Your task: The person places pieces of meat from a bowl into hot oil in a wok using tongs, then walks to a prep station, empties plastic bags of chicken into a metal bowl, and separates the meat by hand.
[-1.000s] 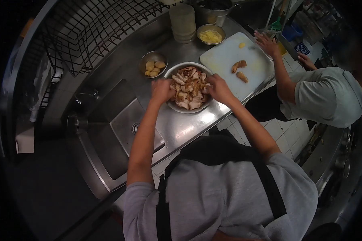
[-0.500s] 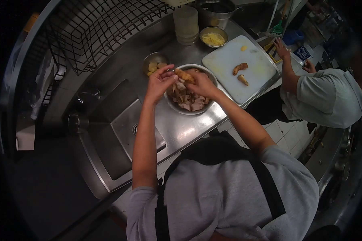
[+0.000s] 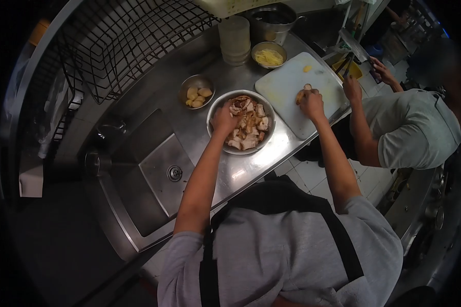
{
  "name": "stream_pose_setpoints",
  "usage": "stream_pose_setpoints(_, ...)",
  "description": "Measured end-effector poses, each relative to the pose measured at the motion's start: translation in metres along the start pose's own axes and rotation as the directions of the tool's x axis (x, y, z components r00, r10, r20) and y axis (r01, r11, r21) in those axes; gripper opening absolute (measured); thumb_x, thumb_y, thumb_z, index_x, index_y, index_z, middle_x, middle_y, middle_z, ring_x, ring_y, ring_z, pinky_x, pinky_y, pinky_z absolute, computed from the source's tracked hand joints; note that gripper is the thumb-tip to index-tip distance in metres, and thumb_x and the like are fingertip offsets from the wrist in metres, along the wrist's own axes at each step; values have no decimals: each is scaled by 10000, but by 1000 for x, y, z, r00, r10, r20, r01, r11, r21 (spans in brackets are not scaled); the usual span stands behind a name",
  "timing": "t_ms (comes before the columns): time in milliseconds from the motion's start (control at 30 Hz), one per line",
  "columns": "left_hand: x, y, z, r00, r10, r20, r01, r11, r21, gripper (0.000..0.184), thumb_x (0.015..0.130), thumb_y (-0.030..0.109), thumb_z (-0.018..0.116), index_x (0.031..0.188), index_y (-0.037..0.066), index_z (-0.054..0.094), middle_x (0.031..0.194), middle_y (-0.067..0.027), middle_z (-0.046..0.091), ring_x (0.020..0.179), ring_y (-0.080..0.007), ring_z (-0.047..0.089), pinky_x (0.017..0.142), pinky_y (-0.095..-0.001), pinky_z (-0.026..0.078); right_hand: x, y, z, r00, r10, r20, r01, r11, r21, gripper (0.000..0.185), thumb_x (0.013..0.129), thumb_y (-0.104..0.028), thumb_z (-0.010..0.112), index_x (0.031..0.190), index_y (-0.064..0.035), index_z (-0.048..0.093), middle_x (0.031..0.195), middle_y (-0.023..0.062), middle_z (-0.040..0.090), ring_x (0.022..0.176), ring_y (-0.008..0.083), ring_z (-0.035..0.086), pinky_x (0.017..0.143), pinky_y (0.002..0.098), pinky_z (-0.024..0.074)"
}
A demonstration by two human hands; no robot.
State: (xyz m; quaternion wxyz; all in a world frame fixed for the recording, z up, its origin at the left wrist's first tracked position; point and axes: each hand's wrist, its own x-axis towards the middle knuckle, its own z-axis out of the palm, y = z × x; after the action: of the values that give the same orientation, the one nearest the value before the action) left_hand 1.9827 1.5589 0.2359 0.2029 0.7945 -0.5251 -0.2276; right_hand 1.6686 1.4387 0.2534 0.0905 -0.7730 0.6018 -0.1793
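Note:
My left hand (image 3: 224, 121) reaches into the left side of a metal bowl (image 3: 267, 138) heaped with chopped meat (image 3: 252, 123). Its fingertips are down among the pieces, so what they touch there is hidden. Over on the white cutting board (image 3: 276, 94), my right hand (image 3: 312, 104) has its fingers closed round a brown, knobbly piece of food (image 3: 300, 96), whose kind I cannot make out. Part of it sticks out past the fingers. A small yellow bit (image 3: 307, 68) lies farther up the board.
Small bowls hold peeled yellowish chunks (image 3: 198, 95) and yellow shreds (image 3: 270, 57). A plastic container (image 3: 234, 41) and a pot (image 3: 276, 35) stand at the back. A sink (image 3: 151, 169) is at left. At right, a co-worker (image 3: 410, 123) holds a metal utensil near the board.
My hands have parted from over the bowl, where they held a brown piece. My left is down in the meat, my right on the board. The co-worker's hands have moved and now hold a utensil.

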Motion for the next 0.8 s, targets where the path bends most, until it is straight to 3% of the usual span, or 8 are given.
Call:
stream_pose_setpoints(33,-5,5,-9,999,25,-36,-25,1000,-13,562,734,213,754,1259,116,580,1165,-190,640,1115,-390,592,948,-467,471,0,-2,13,980,-139,-146,151,986,76,381,759,-104,675,1129,-23,639,1080,223,596,1058,435,560,895,488,483)
stream_pose_setpoints(167,7,-29,-13,954,223,-198,-258,951,-172,461,713,46,650,1174,43,623,1078,-196,680,1006,-349,656,864,-421,514,-3,-86,24,946,-315,72,273,898,346,324,803,-130,653,1099,1,657,1055,222,630,985,386,601,901,427,484)
stream_pose_setpoints(267,2,-34,-38,983,115,-146,-148,960,-237,468,711,39,638,1179,19,619,1047,-172,692,907,-283,696,771,-383,544,8,-138,52,870,-431,241,322,866,383,327,807,-141,649,1101,0,649,1016,235,632,971,394,606,909,421,485)
stream_pose_setpoints(300,7,-47,-36,983,138,-120,-172,918,-358,474,710,31,624,1183,29,626,1021,-139,695,794,-202,689,681,-329,541,13,-147,74,863,-413,291,326,895,304,339,806,-148,652,1116,-13,642,1023,228,630,1001,383,603,912,427,489)
stream_pose_setpoints(400,-19,-30,-69,985,170,32,-142,902,-407,435,715,64,657,1142,-18,652,1063,-195,698,995,-299,676,880,-351,513,7,-171,98,871,-368,326,348,930,122,357,806,-185,664,1130,-38,637,1113,215,608,1069,368,592,925,444,491)
stream_pose_setpoints(533,-19,-68,-57,981,188,57,-147,897,-416,433,716,46,648,1143,-27,644,1013,-166,706,886,-234,684,813,-334,530,8,-187,89,824,-328,461,392,919,-45,437,783,-268,714,1155,-60,619,1285,186,543,1173,358,551,959,459,480)
stream_pose_setpoints(600,-32,-74,-59,989,109,101,-46,869,-494,398,731,-14,616,1128,-43,630,948,-104,682,764,-135,643,676,-270,529,15,-186,98,782,-327,531,408,912,-39,462,764,-283,735,1149,-55,621,1271,188,559,1177,343,555,960,451,478)
stream_pose_setpoints(800,-47,-84,-50,997,-36,63,70,683,-727,372,757,-31,632,1127,-60,617,970,-113,681,766,-159,655,711,-275,542,29,-176,107,752,-382,538,427,903,45,476,704,-244,752,1104,-14,639,1057,219,668,999,320,656,868,444,523)
